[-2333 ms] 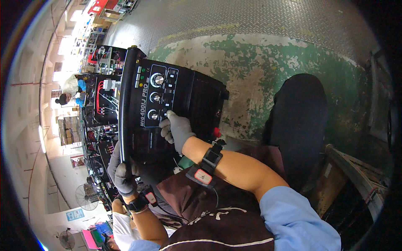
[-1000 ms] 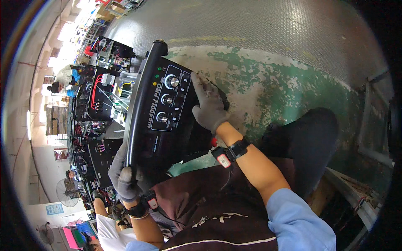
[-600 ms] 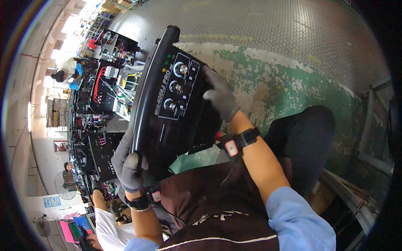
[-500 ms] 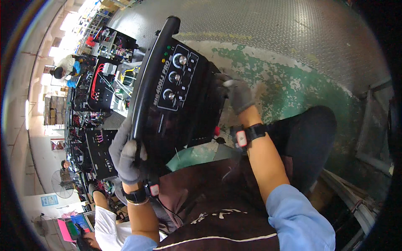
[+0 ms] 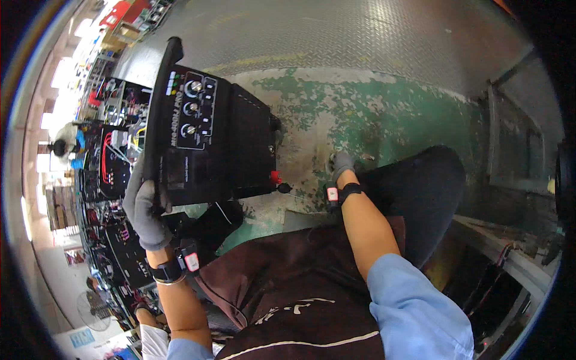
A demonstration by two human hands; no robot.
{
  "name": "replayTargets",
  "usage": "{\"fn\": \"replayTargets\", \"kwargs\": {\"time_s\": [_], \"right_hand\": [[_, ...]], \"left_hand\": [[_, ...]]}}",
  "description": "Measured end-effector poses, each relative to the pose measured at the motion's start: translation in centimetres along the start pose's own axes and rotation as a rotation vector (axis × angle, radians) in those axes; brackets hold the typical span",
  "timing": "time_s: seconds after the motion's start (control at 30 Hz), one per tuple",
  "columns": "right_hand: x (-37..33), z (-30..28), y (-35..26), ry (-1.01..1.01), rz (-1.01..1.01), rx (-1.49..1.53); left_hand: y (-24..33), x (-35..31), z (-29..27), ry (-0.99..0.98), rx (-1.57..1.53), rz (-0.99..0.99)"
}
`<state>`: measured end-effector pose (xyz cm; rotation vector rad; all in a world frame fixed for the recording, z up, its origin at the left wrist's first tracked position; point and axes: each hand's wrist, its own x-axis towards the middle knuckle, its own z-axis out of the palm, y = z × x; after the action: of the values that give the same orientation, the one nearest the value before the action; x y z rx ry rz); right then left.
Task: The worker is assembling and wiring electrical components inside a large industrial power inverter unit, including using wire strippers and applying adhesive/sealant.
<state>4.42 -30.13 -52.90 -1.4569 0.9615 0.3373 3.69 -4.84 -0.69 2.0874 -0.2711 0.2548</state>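
Worn green paint [image 5: 384, 102] and bare patches cover the floor toward one o'clock, metal tread plate [image 5: 336, 36] lies beyond at twelve, and opened black units [image 5: 123, 255] with loose wiring line the workspace from eight to ten o'clock. The black machine [image 5: 240, 132] stands at about ten o'clock, its face of three silver knobs [image 5: 192, 108] turned up to the camera and a red connector [image 5: 275, 176] at its four o'clock corner. It looks heavy and rigid, with smooth panels that could slide under gloves; the knobs and connector are likely the fragile parts. The best hold seems to be the thick black bar [image 5: 157, 102] along its nine o'clock edge. The gloved left hand [image 5: 147, 207], at the bar's six o'clock end, wraps it, thumb over the front. The gloved right hand [image 5: 339, 163] hangs apart from the machine, near the centre toward two o'clock, fingers seemingly curled; I cannot tell whether it holds anything. Compared with half a second ago, the right hand has left the machine's three o'clock side, and the machine sits further toward nine o'clock, partly because the view itself has shifted.
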Motion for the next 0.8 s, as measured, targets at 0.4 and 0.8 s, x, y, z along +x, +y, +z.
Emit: {"fn": "replayTargets", "kwargs": {"time_s": [0.4,0.8], "right_hand": [[-2.5,2.4,0.0,-0.249,0.051,-0.494],[0.5,3.4,4.6,-0.324,-0.437,-1.129]], "left_hand": [[0.2,0.1,0.3,0.024,-0.003,-0.006],[0.4,0.6,0.3,0.01,0.063,0.009]]}}
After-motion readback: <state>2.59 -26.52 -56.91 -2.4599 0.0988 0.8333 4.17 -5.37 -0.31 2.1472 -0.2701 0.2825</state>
